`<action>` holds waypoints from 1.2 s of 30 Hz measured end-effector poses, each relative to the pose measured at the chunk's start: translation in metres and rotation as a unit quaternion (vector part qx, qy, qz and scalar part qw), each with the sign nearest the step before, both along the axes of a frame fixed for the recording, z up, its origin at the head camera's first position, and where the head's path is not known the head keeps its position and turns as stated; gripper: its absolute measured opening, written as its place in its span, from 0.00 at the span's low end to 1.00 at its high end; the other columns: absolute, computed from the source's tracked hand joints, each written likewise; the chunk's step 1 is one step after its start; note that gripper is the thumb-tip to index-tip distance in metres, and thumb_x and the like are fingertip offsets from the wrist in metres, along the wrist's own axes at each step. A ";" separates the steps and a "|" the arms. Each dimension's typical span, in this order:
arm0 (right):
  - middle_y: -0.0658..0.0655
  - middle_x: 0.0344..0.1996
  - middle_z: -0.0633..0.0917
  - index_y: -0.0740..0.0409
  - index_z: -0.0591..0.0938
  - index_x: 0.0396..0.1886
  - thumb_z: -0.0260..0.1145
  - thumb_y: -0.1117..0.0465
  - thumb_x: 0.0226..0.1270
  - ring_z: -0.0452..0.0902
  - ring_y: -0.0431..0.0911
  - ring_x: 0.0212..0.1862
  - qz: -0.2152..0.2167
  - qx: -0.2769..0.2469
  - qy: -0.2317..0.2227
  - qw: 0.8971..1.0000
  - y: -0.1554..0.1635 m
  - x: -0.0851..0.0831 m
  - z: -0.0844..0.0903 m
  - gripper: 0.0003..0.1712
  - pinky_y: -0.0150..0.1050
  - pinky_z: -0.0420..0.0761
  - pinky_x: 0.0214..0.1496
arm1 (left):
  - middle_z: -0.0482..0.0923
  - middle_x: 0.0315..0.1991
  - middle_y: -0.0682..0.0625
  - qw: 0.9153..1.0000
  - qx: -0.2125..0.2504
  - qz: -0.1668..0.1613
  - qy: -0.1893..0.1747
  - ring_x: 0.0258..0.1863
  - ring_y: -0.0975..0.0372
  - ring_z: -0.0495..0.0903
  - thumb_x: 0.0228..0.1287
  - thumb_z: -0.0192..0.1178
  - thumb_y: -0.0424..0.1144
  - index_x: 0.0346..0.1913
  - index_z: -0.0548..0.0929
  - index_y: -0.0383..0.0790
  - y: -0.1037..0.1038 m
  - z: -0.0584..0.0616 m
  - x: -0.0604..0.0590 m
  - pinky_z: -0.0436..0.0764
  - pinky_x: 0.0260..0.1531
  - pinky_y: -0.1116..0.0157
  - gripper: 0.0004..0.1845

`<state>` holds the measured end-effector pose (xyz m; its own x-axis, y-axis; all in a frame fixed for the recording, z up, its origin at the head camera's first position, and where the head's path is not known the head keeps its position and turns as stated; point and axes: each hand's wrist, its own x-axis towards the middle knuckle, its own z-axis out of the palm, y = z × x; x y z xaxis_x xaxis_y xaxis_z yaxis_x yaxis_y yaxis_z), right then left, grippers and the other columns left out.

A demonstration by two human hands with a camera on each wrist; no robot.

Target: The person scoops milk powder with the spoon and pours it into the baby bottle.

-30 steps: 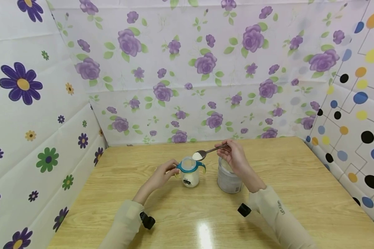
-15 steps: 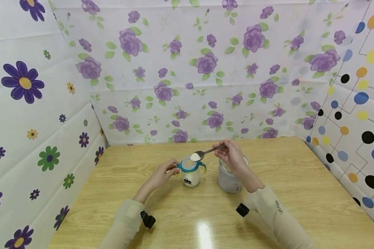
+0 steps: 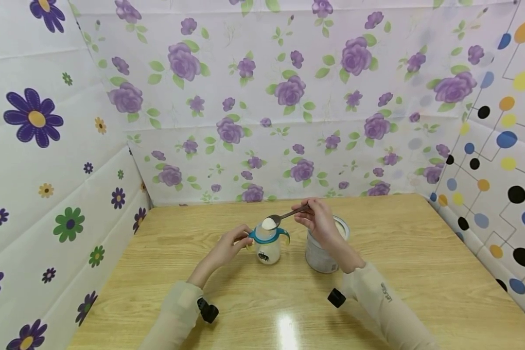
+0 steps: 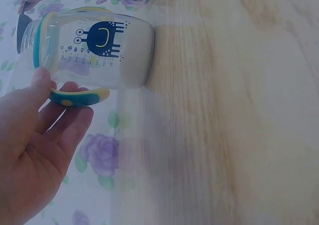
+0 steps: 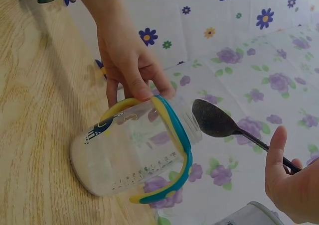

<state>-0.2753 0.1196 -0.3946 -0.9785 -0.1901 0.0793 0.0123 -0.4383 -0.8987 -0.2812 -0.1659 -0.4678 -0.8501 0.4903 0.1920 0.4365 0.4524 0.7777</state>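
A clear baby bottle (image 3: 269,250) with a blue-and-yellow two-handled collar stands upright, lidless, white contents in its lower part. My left hand (image 3: 228,247) holds its left handle (image 4: 79,96) between thumb and fingers. In my right hand (image 3: 321,224) is a metal spoon (image 5: 217,119), gripped by its handle. The spoon's bowl, heaped with white powder (image 3: 269,223), is over the bottle's mouth. Just right of the bottle stands a grey can (image 3: 321,257), partly behind my right hand and wrist; pale contents show at its open top.
Everything stands on a wooden table (image 3: 262,301). A purple-flowered cloth (image 3: 262,121) hangs behind its far edge, with patterned cloths at both sides. Small black devices (image 3: 207,310) are strapped at both wrists.
My right hand has moved left with the loaded spoon, bringing its bowl from the bottle's right rim to over the mouth. More of the can's top shows. My left hand stays on the handle.
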 end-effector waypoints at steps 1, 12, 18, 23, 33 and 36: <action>0.52 0.34 0.86 0.61 0.69 0.43 0.38 0.58 0.82 0.81 0.40 0.31 0.001 0.001 0.002 1.000 -0.001 0.000 0.000 0.15 0.28 0.84 0.38 | 0.83 0.46 0.42 1.000 0.001 0.000 0.001 0.48 0.55 0.82 0.74 0.51 0.42 0.46 0.77 0.50 0.000 0.000 0.000 0.82 0.49 0.57 0.05; 0.52 0.37 0.86 0.65 0.68 0.47 0.38 0.57 0.82 0.82 0.41 0.34 0.022 0.022 0.022 0.999 -0.005 0.001 -0.005 0.16 0.30 0.84 0.41 | 0.83 0.46 0.43 1.000 -0.005 0.005 -0.004 0.48 0.56 0.82 0.74 0.50 0.42 0.47 0.77 0.51 0.000 -0.002 0.000 0.82 0.48 0.59 0.06; 0.51 0.37 0.86 0.61 0.70 0.44 0.41 0.57 0.82 0.83 0.40 0.34 0.033 0.043 0.043 0.998 -0.009 0.001 -0.008 0.14 0.30 0.84 0.40 | 0.83 0.45 0.43 1.000 -0.007 0.007 0.001 0.48 0.56 0.82 0.74 0.50 0.41 0.47 0.77 0.51 0.000 -0.003 0.000 0.82 0.48 0.60 0.06; 0.51 0.37 0.86 0.65 0.70 0.47 0.44 0.56 0.81 0.83 0.39 0.34 0.039 0.063 0.056 0.996 -0.012 0.002 -0.009 0.15 0.30 0.84 0.41 | 0.84 0.45 0.43 1.000 -0.005 0.009 -0.001 0.48 0.56 0.82 0.74 0.51 0.41 0.47 0.77 0.51 0.001 -0.003 0.000 0.82 0.48 0.60 0.06; 0.59 0.44 0.82 0.71 0.69 0.53 0.49 0.53 0.79 0.83 0.43 0.39 0.039 0.152 0.158 0.975 -0.018 0.003 -0.014 0.22 0.47 0.84 0.49 | 0.84 0.44 0.45 1.000 0.001 0.007 0.000 0.48 0.56 0.83 0.74 0.51 0.40 0.47 0.76 0.51 0.001 -0.002 -0.001 0.82 0.48 0.60 0.05; 0.61 0.44 0.82 0.68 0.72 0.51 0.49 0.55 0.79 0.83 0.50 0.41 0.030 0.197 0.198 0.960 -0.022 0.005 -0.013 0.19 0.54 0.82 0.49 | 0.84 0.44 0.44 1.000 0.002 0.006 -0.001 0.48 0.56 0.83 0.74 0.51 0.40 0.47 0.76 0.51 0.001 -0.002 -0.001 0.82 0.48 0.60 0.06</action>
<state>-0.2706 0.0980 -0.4080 -0.8726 -0.3375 0.3532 -0.3495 -0.0738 -0.9340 -0.2823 -0.1648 -0.4701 -0.8565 0.4794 0.1914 0.4288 0.4543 0.7808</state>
